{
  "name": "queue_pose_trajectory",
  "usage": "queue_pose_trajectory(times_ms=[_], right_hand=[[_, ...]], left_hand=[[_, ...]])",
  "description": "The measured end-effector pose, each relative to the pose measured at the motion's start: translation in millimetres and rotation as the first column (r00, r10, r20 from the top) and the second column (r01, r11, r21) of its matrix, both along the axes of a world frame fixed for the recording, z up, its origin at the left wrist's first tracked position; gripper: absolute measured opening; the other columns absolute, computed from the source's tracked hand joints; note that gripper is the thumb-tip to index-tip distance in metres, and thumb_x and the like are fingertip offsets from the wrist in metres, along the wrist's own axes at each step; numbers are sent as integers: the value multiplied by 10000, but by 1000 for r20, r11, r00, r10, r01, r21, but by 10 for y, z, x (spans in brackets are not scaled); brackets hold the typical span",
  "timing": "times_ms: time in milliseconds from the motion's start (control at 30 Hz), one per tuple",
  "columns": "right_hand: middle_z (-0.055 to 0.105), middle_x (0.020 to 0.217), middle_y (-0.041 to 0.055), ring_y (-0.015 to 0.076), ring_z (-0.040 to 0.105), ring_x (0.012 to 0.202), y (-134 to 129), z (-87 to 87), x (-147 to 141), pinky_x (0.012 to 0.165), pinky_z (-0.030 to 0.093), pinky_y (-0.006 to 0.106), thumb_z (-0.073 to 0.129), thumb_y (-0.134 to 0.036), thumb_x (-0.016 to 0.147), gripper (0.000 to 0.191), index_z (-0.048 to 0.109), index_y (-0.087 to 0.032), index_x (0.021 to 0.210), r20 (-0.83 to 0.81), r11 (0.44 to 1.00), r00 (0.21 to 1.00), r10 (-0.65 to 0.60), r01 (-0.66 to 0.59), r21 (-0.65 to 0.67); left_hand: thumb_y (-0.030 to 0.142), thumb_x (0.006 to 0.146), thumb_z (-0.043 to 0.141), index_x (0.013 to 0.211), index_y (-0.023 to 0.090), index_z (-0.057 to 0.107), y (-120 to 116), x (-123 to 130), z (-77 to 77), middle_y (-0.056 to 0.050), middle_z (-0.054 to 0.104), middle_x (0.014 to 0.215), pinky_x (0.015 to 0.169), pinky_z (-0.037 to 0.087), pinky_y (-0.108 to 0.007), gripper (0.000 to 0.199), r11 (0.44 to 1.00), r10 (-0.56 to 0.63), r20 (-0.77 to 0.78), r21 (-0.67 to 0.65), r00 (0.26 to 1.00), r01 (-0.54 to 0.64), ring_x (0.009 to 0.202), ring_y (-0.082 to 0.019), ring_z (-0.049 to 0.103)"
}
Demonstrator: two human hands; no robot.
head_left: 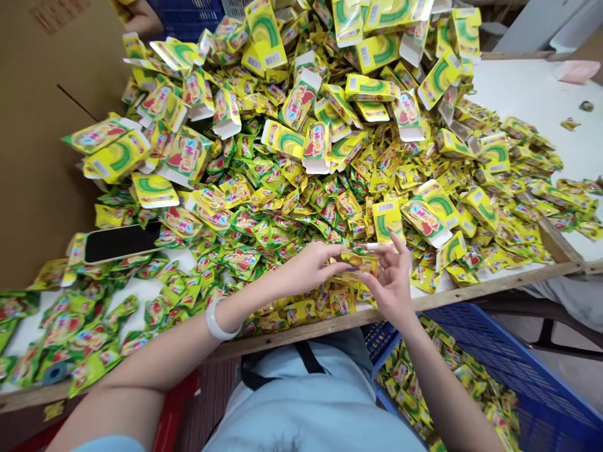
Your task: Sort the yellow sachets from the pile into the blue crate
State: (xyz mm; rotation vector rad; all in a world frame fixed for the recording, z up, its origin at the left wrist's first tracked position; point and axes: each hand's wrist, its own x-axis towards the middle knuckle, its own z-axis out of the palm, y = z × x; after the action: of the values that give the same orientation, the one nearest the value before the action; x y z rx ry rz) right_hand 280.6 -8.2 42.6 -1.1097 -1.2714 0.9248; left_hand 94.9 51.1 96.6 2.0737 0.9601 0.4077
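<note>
In front of my body, at the near edge of the pile, both hands meet at a small yellow candy packet (352, 259). My left hand (323, 263), with a pale bangle on its wrist, pinches the packet's left end between thumb and fingers. Curved fingers and thumb of my right hand (391, 276) close around the right end; its exact contact is partly hidden. A narrow white edge shows by the right fingertips. Just behind the hands stands a yellow box (387, 220) with a barcode. Loose yellow and green candy packets (301, 311) surround the hands.
Many opened yellow boxes (287, 141) lie on the heap. A black-screened phone (122, 243) rests at left, beside a large cardboard carton (42, 144). A wooden rim (282, 339) edges the table. Below right, a blue crate (527, 383) holds packets. Another person's arm (142, 17) shows at top left.
</note>
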Motion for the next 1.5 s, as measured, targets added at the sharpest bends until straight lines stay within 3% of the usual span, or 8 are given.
queue_pose_trajectory(times_ms=[100,267,500,633,767,1000,1233,1500], right_hand=[[713,1162,70,226,685,1058,-84,-49,185,924,567,393,707,-343,856,329,670,-255,1171,-12,977,989,145,-145,-154],[760,886,56,220,726,809,-134,-202,528,774,611,380,758,-391,798,235,728,-182,901,-40,953,980,-196,180,-242],[696,829,16,133,667,591,-179,-211,751,458,536,223,796,-434,761,322,662,-189,922,-270,932,932,-242,147,-330],[687,808,-9,117,648,573,-219,-26,841,478,528,227,801,-380,770,253,660,-209,890,-285,942,915,-286,213,-261],[660,739,-25,94,569,514,-152,367,777,438,454,211,836,-310,734,229,655,-210,833,-264,959,922,-285,269,-94],[639,992,48,122,577,613,39,856,291,481,470,253,730,-306,842,117,692,-240,931,97,990,994,57,-69,124],[608,845,47,165,613,775,37,1054,254,667,516,268,612,-203,910,161,753,-240,979,668,928,692,272,-372,7],[664,885,37,132,646,756,-197,926,287,633,525,215,558,-131,943,169,678,-233,1004,546,870,726,418,-493,-11]], left_hand=[[330,988,472,1087,152,591,4,127,75,-83,685,923,748,470,-303,236,985,-117,-148,108,982,133,844,-211,626],[268,1002,392,1202,76,542,344,549,201,-189,693,1033,902,461,-411,315,898,-128,-372,351,919,266,1009,-295,638],[17,771,512,1342,130,498,1095,1054,-276,-153,209,1642,1218,27,-559,583,599,-383,-429,558,818,574,1541,-304,80],[90,823,520,1170,131,566,1059,914,-254,-165,434,1519,1201,190,-548,352,752,-415,-128,509,901,419,1494,-300,257],[306,879,576,1086,143,566,572,628,-38,-122,675,1090,931,503,-417,264,977,-214,343,66,915,204,1037,-241,637],[363,742,728,772,175,532,-143,266,190,45,507,648,575,422,-248,272,920,-51,451,-326,891,217,585,-96,465],[333,742,721,1124,181,565,-237,75,132,-25,643,910,694,486,-288,439,966,-54,278,-228,959,120,799,-186,609],[310,755,707,1171,193,502,-475,-49,37,-21,649,921,707,498,-287,478,899,-90,284,-389,955,201,792,-188,626]])
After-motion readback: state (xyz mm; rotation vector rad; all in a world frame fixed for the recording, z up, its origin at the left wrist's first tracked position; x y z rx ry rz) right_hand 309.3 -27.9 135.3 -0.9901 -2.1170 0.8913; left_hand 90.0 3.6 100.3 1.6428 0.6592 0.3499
